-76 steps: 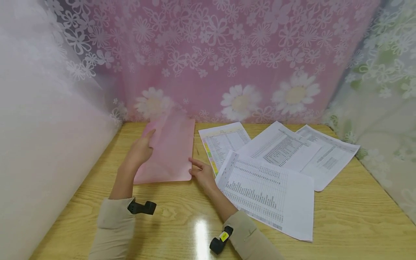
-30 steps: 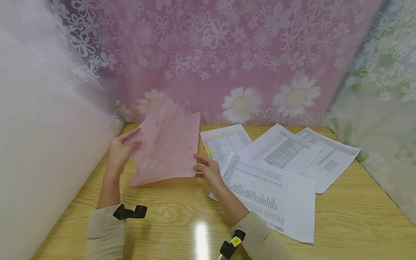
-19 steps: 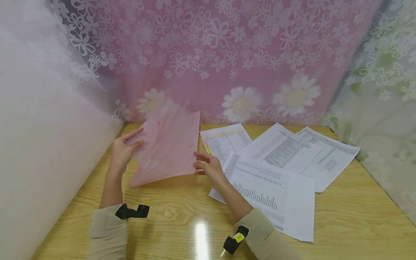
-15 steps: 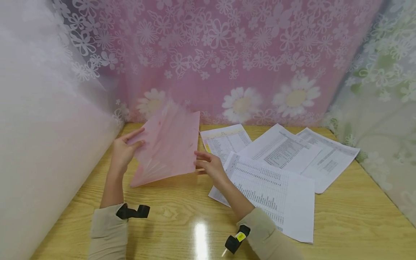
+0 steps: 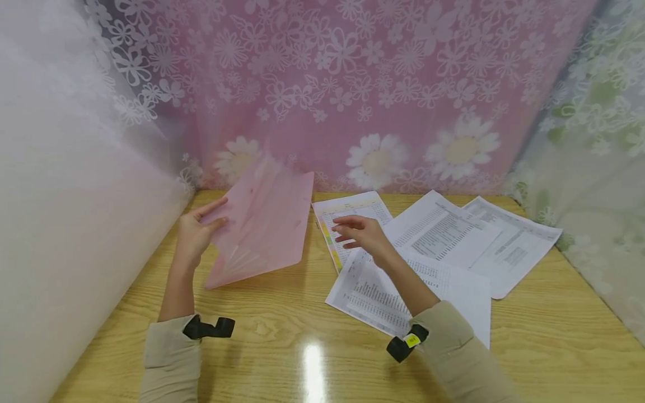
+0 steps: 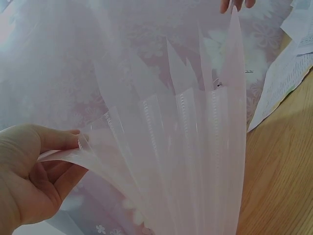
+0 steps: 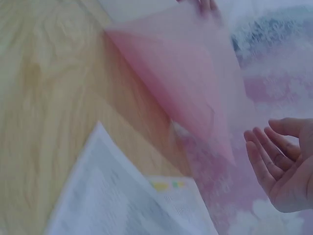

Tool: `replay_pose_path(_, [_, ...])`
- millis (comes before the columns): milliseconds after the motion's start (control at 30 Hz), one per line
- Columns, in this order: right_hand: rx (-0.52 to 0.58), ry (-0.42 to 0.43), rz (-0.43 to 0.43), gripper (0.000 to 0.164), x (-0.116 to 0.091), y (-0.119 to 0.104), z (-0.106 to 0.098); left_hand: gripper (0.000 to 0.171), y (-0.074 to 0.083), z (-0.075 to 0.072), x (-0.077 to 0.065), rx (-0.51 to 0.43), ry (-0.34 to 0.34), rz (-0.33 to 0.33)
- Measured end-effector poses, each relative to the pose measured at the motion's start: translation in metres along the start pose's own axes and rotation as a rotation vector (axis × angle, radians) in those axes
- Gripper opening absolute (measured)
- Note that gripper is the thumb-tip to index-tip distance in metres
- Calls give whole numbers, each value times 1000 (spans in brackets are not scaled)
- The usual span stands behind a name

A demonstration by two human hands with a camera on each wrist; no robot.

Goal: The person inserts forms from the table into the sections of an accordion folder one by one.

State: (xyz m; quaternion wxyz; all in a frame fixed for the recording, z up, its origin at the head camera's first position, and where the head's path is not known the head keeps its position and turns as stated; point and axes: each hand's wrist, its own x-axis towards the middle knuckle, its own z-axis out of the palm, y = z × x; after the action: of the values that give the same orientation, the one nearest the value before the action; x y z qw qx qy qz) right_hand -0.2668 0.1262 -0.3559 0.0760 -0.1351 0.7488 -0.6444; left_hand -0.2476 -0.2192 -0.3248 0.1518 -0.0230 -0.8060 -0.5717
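Note:
A pink expanding file folder (image 5: 267, 218) stands tilted at the left of the table. In the left wrist view its translucent pockets (image 6: 186, 132) fan apart. My left hand (image 5: 194, 232) pinches the folder's left cover between thumb and fingers. My right hand (image 5: 365, 235) hovers over the printed sheets, fingers loosely bent and holding nothing. Beneath it lies a sheet with a coloured edge (image 5: 330, 243), partly covered by the hand. A large printed sheet (image 5: 373, 296) lies just in front, partly hidden by my right forearm.
More printed sheets (image 5: 443, 229) overlap at the right, one (image 5: 524, 240) reaching toward the right-hand curtain. The wooden table (image 5: 267, 347) ends at a pink flowered curtain (image 5: 322, 84) behind. A pale wall covering (image 5: 90, 184) borders the left side.
The folder's left cover was pulled leftward, opening its pockets. My right hand has let go of the folder's right edge and moved right, over the sheets. The left hand keeps its hold.

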Motion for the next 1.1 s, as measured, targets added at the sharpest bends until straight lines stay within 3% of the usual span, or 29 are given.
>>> replay_pose_path(367, [-250,-34,18,42,-23,24,-106,41,-2,0,-3,7,-4,12])
replay_pose_path(600, [-437,-56,108,46,-48,53,-157,41,-4,2,-3,35,6,23])
replay_pose_path(833, [-530,-52,167,49,-63,75,-181,41,-3,2,-3,34,0,15])
replay_pose_path(1100, [-595,-52,170,51,-64,84,-184,41,-2,1,-4,42,-11,-11])
